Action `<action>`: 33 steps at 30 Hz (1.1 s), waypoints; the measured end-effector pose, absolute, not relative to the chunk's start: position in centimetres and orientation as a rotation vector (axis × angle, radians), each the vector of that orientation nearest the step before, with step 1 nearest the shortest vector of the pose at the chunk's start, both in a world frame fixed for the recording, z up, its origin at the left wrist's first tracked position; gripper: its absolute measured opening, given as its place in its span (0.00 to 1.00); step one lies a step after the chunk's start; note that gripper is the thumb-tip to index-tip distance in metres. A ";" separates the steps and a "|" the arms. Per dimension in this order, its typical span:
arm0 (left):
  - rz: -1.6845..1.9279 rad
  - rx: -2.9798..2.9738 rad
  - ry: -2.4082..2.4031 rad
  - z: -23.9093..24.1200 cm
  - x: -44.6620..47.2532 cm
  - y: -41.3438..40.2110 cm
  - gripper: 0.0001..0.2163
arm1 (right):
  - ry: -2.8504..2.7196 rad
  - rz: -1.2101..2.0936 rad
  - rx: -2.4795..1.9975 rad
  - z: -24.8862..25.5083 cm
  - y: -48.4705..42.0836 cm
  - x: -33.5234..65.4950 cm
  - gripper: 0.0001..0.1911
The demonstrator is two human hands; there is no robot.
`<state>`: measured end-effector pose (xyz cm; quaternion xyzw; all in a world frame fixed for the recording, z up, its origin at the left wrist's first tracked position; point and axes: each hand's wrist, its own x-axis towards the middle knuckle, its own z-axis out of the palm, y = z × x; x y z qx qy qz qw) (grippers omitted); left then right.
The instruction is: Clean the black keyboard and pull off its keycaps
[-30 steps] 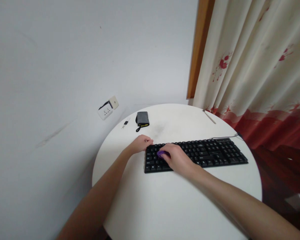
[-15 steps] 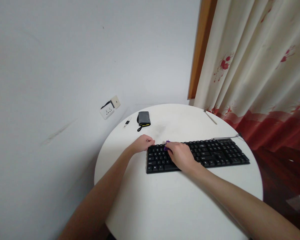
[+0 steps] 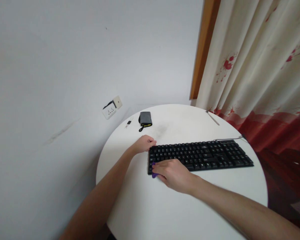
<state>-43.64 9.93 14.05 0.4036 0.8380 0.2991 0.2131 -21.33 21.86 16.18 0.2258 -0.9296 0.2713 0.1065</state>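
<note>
A black keyboard (image 3: 205,154) lies across a round white table (image 3: 180,206). My left hand (image 3: 145,144) rests closed against the keyboard's far left corner, steadying it. My right hand (image 3: 173,173) sits at the keyboard's near left edge, its fingers closed on a small purple thing (image 3: 154,174) that pokes out by the front left corner. What the purple thing is I cannot make out.
A grey pouch with yellow trim (image 3: 145,118) and a small clip-like item (image 3: 128,123) lie at the table's back. A thin stick (image 3: 213,118) lies near the curtain (image 3: 260,66). A wall socket (image 3: 110,109) is on the left. The keyboard's cable (image 3: 227,138) runs right.
My right hand with the purple thing has slid from the keyboard's upper left keys down to its near left edge. My left hand has stayed at the corner.
</note>
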 end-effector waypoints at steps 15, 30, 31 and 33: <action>0.865 1.068 2.304 14.8 -42.9 10.1 0.16 | -2.624 0.602 -0.178 16.7 27.7 -23.3 0.12; 0.865 1.087 2.321 14.7 -42.7 10.2 0.16 | -2.789 0.992 0.349 17.6 23.0 -20.7 0.07; 0.865 1.080 2.321 14.7 -42.7 10.2 0.16 | -2.769 1.020 0.319 18.0 23.6 -20.8 0.07; 0.866 1.062 2.320 14.7 -42.6 10.2 0.15 | -2.709 1.018 0.196 18.6 25.3 -21.3 0.07</action>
